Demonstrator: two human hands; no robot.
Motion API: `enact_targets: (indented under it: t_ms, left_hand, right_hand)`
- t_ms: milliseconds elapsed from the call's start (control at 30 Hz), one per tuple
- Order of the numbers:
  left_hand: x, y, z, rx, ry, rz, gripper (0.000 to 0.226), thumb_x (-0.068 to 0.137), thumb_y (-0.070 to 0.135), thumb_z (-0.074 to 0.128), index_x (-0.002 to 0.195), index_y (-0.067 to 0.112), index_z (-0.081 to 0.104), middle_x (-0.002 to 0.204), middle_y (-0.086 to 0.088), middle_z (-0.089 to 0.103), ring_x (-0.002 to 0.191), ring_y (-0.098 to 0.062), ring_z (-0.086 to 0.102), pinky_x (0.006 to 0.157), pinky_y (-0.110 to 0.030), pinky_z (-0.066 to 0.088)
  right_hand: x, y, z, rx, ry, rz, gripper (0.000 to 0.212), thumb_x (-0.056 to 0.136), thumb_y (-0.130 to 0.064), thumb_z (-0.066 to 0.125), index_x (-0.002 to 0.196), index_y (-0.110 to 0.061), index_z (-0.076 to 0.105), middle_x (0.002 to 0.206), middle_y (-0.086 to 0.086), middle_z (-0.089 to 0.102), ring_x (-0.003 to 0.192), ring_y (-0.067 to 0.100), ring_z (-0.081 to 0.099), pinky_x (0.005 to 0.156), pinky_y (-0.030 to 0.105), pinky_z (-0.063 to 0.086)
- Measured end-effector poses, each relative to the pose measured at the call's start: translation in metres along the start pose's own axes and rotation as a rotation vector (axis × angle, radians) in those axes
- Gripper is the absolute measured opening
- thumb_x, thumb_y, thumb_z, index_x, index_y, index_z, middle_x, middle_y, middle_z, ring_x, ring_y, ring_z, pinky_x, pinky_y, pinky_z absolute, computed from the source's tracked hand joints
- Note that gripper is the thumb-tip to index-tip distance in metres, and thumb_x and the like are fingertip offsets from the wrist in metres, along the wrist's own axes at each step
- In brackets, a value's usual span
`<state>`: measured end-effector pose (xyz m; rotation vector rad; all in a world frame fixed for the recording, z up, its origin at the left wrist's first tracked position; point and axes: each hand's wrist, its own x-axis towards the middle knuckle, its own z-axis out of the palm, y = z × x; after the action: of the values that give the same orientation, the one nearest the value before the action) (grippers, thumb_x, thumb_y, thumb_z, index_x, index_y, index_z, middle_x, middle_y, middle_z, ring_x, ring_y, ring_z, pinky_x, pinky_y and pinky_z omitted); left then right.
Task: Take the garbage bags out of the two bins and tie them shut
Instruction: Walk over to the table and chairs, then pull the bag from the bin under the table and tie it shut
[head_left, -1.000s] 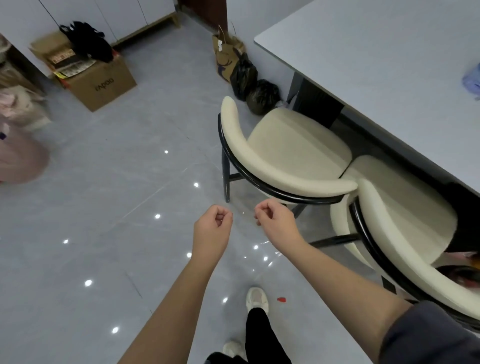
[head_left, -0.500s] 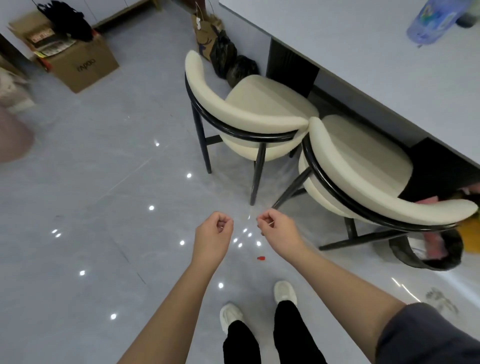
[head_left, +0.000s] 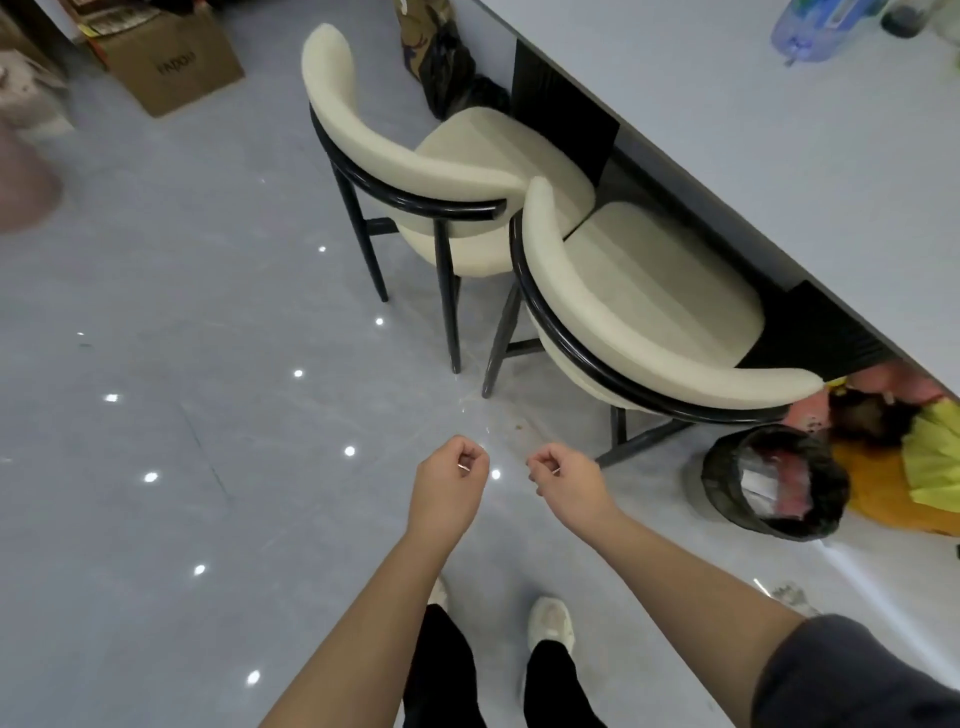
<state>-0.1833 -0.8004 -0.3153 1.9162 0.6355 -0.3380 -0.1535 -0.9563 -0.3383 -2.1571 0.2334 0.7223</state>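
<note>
Glossy grey tile floor (head_left: 156, 291); two cream chairs (head_left: 623, 291) beside grey table (head_left: 779, 156)

Lighting: bright, even, from overhead; ceiling lamps mirrored as small white glare spots across the glossy grey floor (head_left: 130, 322). Shadows: soft, deepest under the table (head_left: 779, 130). Blur: left edge smeared, pink shape (head_left: 23, 182) indistinct. Distortion: wide-angle bowing of the table's edge and the chairs (head_left: 623, 291).

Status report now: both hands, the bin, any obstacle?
Left hand and right hand loosely curled, empty. Bin on floor, black bag in place, untied. Chair stands close beside it.
</note>
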Motion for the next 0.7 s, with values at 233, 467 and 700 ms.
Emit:
enact_targets:
  t_ms: [233, 467, 700]
  left_hand:
    - [0.001, -0.017, 0.06, 0.042, -0.056, -0.02, 0.011, 0.085, 0.015, 0.055, 0.077, 0.013, 0.063, 0.073, 0.002, 0.062, 0.072, -0.019, 0.061, 0.068, -0.029, 0.049]
    - [0.004, -0.039, 0.114, 0.073, -0.096, -0.032, 0.013, 0.087, 0.016, 0.055, 0.075, 0.013, 0.061, 0.07, 0.004, 0.058, 0.071, -0.016, 0.058, 0.065, -0.029, 0.049]
    - [-0.013, -0.065, 0.194, 0.097, -0.054, -0.061, 0.011, 0.087, 0.018, 0.054, 0.079, 0.015, 0.061, 0.071, 0.007, 0.058, 0.063, -0.008, 0.052, 0.061, -0.021, 0.044]
  right_hand:
    - [0.009, 0.063, -0.028, -0.018, 0.037, 0.081, 0.016, 0.091, -0.021, 0.053, 0.076, -0.025, 0.057, 0.081, 0.007, 0.067, 0.078, 0.027, 0.064, 0.075, 0.038, 0.052]
    - [0.023, 0.128, -0.048, -0.064, 0.052, 0.175, 0.016, 0.092, -0.021, 0.05, 0.078, -0.018, 0.057, 0.085, 0.007, 0.068, 0.083, 0.028, 0.065, 0.076, 0.038, 0.051]
    - [0.041, 0.228, -0.071, -0.19, -0.009, 0.188, 0.017, 0.09, -0.022, 0.049, 0.081, -0.015, 0.061, 0.089, 0.012, 0.07, 0.089, 0.032, 0.064, 0.083, 0.047, 0.053]
